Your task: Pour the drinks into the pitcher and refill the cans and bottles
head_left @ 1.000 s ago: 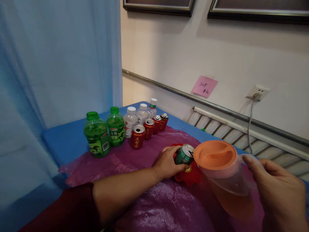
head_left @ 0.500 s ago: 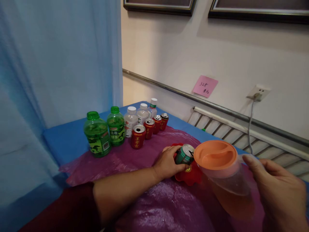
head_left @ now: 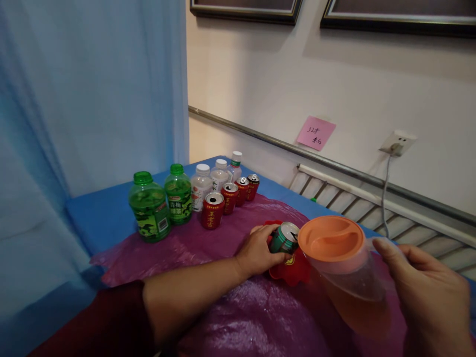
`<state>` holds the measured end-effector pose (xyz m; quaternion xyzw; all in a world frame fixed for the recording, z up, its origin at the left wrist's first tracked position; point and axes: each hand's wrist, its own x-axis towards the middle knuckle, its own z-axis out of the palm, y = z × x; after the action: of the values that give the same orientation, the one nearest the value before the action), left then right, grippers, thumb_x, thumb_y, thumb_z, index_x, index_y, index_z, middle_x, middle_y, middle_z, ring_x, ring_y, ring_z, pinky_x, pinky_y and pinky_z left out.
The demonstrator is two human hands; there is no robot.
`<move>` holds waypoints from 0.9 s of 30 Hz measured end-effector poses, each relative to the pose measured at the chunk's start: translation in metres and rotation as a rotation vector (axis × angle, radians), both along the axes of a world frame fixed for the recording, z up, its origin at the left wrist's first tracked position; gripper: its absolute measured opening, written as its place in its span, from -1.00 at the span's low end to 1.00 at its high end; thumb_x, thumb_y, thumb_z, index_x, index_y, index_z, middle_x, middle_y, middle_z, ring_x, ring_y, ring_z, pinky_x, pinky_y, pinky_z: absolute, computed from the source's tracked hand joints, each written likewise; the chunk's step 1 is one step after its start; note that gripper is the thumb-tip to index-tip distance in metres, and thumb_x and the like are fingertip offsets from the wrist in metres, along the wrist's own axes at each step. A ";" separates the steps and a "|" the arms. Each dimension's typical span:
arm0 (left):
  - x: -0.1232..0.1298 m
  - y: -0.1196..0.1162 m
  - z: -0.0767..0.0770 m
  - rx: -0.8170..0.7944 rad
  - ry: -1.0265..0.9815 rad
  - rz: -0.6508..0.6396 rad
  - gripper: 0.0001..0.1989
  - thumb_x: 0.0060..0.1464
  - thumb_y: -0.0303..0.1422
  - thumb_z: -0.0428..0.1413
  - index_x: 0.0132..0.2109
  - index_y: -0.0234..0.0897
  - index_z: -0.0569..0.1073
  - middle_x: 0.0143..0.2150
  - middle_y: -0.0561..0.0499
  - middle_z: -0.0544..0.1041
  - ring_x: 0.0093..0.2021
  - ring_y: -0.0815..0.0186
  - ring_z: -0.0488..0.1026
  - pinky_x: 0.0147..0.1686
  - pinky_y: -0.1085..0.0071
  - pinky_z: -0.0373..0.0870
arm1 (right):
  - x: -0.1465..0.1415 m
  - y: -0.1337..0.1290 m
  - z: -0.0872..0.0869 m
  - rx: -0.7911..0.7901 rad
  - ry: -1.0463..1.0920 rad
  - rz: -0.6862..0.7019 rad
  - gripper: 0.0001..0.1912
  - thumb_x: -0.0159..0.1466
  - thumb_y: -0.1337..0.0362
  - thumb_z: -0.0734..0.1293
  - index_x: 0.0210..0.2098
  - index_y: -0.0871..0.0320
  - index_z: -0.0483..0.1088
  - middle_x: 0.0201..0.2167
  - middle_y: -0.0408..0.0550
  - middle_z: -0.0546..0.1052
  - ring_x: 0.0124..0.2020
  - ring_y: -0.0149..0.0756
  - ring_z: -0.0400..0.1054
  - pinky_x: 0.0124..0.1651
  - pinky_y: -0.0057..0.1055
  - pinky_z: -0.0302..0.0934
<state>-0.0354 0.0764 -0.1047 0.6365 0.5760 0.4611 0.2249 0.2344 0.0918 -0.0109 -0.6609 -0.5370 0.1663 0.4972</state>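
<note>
My left hand (head_left: 258, 248) is wrapped round a green drink can (head_left: 284, 239), which leans toward the right with its top opening showing. By its handle, my right hand (head_left: 427, 287) grips a clear plastic pitcher (head_left: 357, 282) with an orange lid (head_left: 330, 238). The pitcher is tilted, its lid edge right at the can's top, and brownish liquid lies in its lower part. I cannot make out a stream between the two. Beneath the can is a red scalloped mat (head_left: 288, 272) on purple plastic sheeting (head_left: 256, 307).
Several red cans (head_left: 212, 210) stand beyond my left hand, beside white-capped bottles (head_left: 202, 186) and two green bottles (head_left: 148, 208). The blue table (head_left: 100, 198) meets a blue curtain (head_left: 96, 89). Along the wall run a pipe (head_left: 260, 134) and a radiator (head_left: 334, 191).
</note>
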 end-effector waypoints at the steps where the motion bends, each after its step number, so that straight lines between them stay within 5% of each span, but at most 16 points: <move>1: 0.000 0.000 0.000 0.000 0.001 0.001 -0.24 -0.21 -0.22 0.46 0.20 -0.14 0.48 0.16 -0.05 0.58 0.18 -0.02 0.44 0.25 0.07 0.29 | -0.001 -0.001 0.001 0.000 0.005 -0.001 -0.57 0.04 -0.17 0.51 -0.48 0.08 0.52 -0.59 -0.23 0.34 -0.51 -0.35 0.18 -0.56 -0.45 0.03; 27: 0.001 -0.001 0.000 -0.028 -0.005 0.014 -0.24 -0.22 -0.22 0.46 0.19 -0.17 0.49 0.17 -0.08 0.58 0.20 -0.05 0.43 0.24 0.07 0.31 | -0.002 -0.002 0.002 0.008 -0.044 -0.006 -0.57 0.11 -0.15 0.49 -0.49 0.09 0.47 -0.60 -0.26 0.28 -0.52 -0.38 0.13 -0.52 -0.44 -0.02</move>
<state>-0.0347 0.0754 -0.1042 0.6281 0.5863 0.4561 0.2319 0.2324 0.0899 -0.0092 -0.6642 -0.5465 0.1479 0.4882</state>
